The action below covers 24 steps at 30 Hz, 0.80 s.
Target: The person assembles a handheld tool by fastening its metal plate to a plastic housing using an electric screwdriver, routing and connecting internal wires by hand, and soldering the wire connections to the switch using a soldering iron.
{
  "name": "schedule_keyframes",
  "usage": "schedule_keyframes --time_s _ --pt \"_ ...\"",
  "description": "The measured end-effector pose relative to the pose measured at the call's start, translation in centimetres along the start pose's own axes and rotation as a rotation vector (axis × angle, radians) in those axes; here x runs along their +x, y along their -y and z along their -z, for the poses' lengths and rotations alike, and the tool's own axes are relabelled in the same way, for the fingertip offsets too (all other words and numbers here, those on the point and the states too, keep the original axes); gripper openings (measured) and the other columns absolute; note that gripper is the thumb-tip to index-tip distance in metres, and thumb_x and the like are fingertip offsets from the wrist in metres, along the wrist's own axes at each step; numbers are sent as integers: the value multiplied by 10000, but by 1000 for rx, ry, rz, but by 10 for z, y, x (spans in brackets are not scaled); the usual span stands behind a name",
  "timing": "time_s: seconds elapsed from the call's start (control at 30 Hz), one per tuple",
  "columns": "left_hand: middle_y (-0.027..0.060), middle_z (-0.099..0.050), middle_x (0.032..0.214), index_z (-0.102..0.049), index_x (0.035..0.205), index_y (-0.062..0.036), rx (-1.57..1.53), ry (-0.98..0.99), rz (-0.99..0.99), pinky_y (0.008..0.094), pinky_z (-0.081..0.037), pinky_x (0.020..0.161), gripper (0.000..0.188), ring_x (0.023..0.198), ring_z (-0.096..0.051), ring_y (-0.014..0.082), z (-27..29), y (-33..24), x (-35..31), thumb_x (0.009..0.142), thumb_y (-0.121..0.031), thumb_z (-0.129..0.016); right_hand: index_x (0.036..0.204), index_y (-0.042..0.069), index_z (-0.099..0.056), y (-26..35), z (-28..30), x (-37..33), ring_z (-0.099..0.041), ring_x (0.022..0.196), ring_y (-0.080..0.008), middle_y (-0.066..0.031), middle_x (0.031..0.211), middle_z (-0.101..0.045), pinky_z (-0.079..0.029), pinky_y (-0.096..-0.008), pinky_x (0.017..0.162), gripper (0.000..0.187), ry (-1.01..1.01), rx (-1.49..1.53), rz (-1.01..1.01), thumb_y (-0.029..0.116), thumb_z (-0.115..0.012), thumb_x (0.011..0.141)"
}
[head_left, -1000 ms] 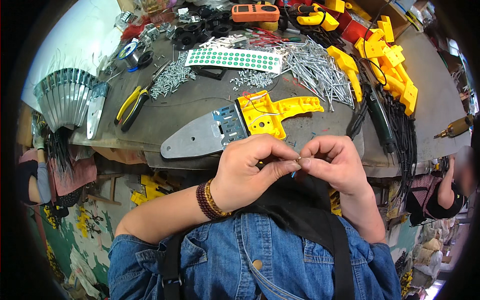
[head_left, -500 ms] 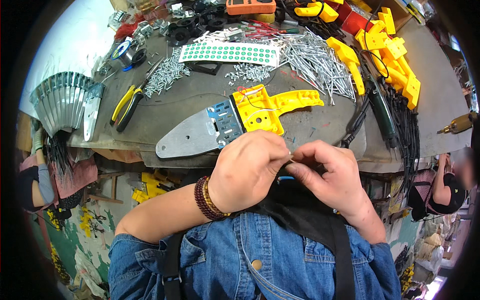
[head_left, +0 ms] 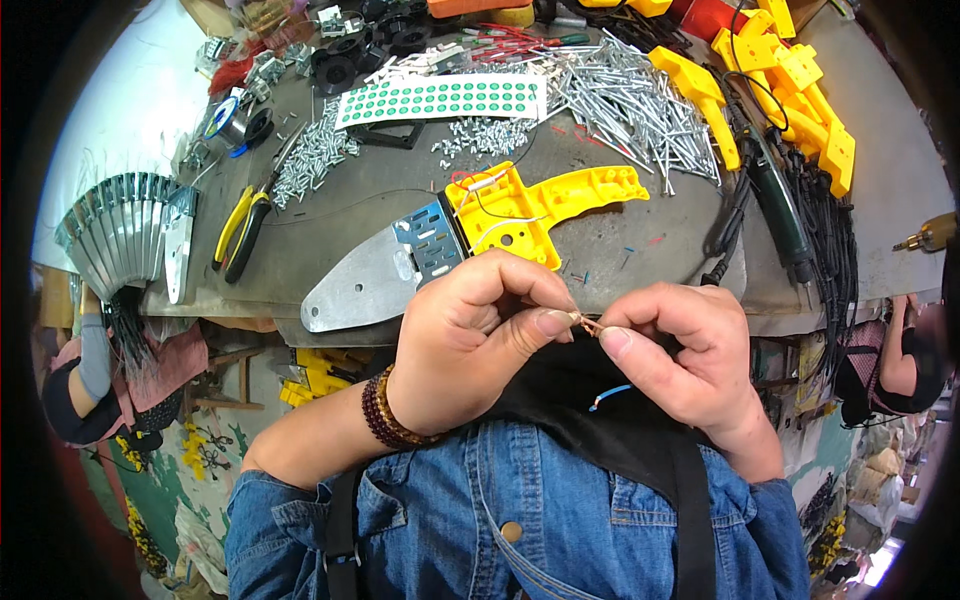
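My left hand [head_left: 478,345] and my right hand [head_left: 685,352] meet just past the near edge of the workbench, each in a pinch. Between their fingertips runs a short brown wire [head_left: 589,323], apparently with bare copper at its end. Below my right hand sticks out a blue wire [head_left: 612,391] with a bared copper tip; where it joins is hidden. Beyond the hands lies a yellow plastic tool housing [head_left: 520,225] with a handle, open side up, with red and white wires inside. A flat grey metal plate [head_left: 355,287] with a slotted bluish section is joined to it.
Yellow-handled pliers [head_left: 240,232] and a fan of metal plates [head_left: 125,235] lie to the left. Behind are screws [head_left: 635,110], a sticker sheet [head_left: 445,100] and a solder spool [head_left: 228,125]. On the right are a dark green-handled tool [head_left: 780,220], black cords [head_left: 830,245] and yellow housings [head_left: 795,85].
My hands have drawn slightly apart, so the brown wire between the fingertips shows more plainly. The blue wire now hangs further out and lower, below my right hand.
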<state>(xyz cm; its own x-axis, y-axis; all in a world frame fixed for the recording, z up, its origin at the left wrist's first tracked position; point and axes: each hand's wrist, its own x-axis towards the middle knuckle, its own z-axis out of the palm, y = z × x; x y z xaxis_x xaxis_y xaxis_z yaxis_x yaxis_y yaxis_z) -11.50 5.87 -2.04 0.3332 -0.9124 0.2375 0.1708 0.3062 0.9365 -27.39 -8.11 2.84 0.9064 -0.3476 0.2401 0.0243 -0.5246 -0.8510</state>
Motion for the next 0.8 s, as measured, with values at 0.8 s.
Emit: schedule_keyframes --time_s 0.8 --pt "72 -729 841 -714 870 -78 741 89 -433 321 -563 690 145 754 -712 230 7 -7 8 745 -33 -773 1294 46 -521 -10 10 -1 -711 759 -228 -103 907 -677 -515 -305 670 593 190 -13 -285 245 -790 804"
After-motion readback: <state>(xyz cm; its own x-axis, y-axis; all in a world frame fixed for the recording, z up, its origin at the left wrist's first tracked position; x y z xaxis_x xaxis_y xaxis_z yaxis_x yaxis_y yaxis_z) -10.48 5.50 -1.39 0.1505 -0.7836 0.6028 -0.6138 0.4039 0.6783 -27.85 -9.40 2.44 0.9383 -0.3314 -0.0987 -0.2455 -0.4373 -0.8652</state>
